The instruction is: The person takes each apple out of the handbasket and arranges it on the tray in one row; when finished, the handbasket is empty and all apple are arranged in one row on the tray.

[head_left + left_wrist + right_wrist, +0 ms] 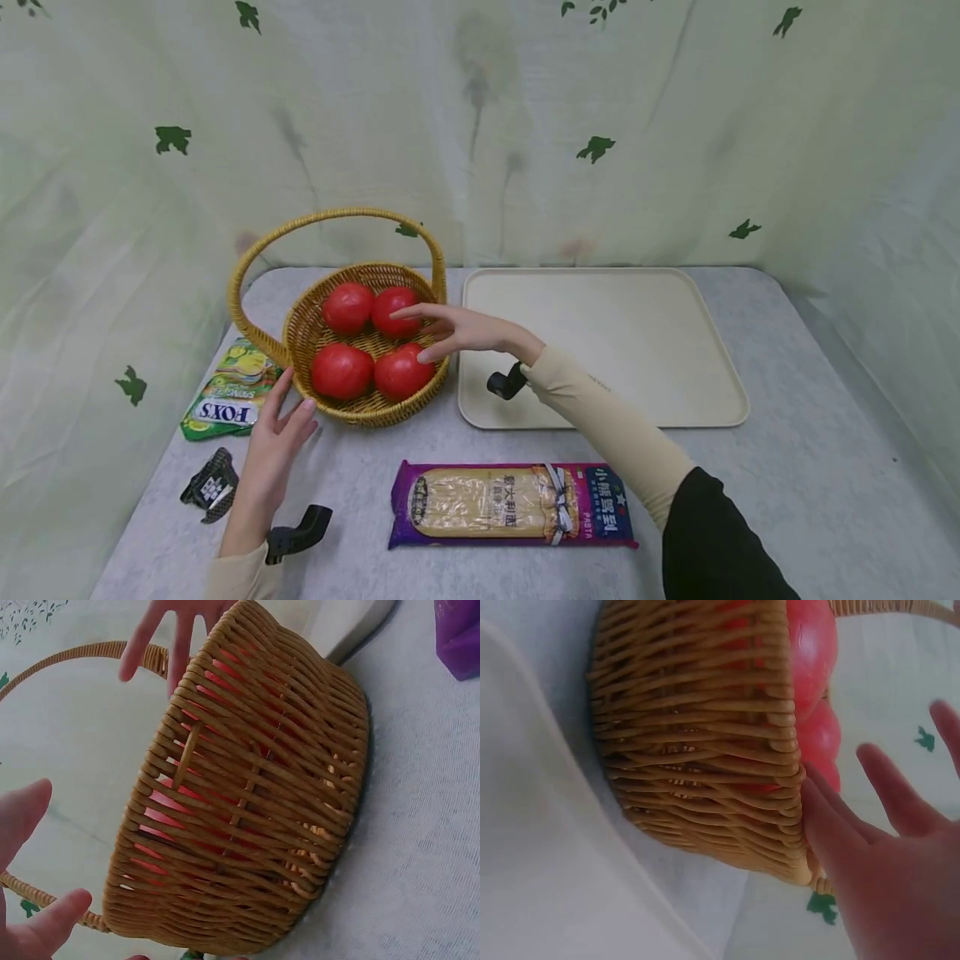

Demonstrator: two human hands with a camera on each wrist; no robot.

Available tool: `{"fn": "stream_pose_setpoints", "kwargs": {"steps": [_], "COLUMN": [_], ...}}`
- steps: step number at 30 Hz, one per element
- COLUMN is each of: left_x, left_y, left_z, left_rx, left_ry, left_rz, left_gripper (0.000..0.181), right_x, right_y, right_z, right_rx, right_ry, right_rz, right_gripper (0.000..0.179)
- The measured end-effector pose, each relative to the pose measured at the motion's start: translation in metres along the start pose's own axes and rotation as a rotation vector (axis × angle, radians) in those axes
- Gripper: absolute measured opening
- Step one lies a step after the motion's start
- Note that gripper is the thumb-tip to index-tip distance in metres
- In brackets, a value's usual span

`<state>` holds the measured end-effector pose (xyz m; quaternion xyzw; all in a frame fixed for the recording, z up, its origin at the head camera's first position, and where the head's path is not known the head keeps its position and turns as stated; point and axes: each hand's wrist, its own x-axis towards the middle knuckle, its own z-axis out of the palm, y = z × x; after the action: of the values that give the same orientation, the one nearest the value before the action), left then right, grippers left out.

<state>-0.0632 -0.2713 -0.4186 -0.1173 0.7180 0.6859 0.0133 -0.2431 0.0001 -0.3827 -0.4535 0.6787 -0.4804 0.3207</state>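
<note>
A woven wicker basket (367, 419) with a tall arched handle (337, 214) stands at the back left of the table. Several red, tomato-like fruits (342, 371) lie in it. My right hand (476, 331) reaches over the basket's right rim, its fingers spread above the fruits on that side; it grips none of them. In the right wrist view those fingers (900, 795) extend past the wicker rim. At the basket's front left, near the handle's base, is my left hand (273, 450), fingers loosely extended and holding nothing. The left wrist view shows thumb and fingertips (64, 919) beside the basket wall (240, 795).
A cream tray (600, 333) lies right of the basket, under my right forearm. A purple pasta packet (495, 504) lies at the front. Left of the basket are a green FOX'S bag (232, 392) and a small black packet (212, 486). A leaf-patterned curtain (525, 125) hangs behind.
</note>
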Motion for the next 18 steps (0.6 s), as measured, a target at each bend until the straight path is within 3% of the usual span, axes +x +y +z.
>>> {"fn": "stream_pose_setpoints", "kwargs": {"steps": [9, 18], "left_x": [0.011, 0.014], "left_y": [-0.008, -0.012], "left_z": [0.001, 0.003], "left_rx": [-0.142, -0.242], "left_ry": [-0.054, -0.052], "left_rz": [-0.04, -0.054], "left_gripper": [0.08, 0.084], "right_x": [0.027, 0.043], "right_y": [-0.002, -0.002], "right_z": [-0.003, 0.005], "right_rx": [0.016, 0.047], "right_ry": [-0.163, -0.219], "right_rz": [0.047, 0.181], "right_gripper": [0.062, 0.063]}}
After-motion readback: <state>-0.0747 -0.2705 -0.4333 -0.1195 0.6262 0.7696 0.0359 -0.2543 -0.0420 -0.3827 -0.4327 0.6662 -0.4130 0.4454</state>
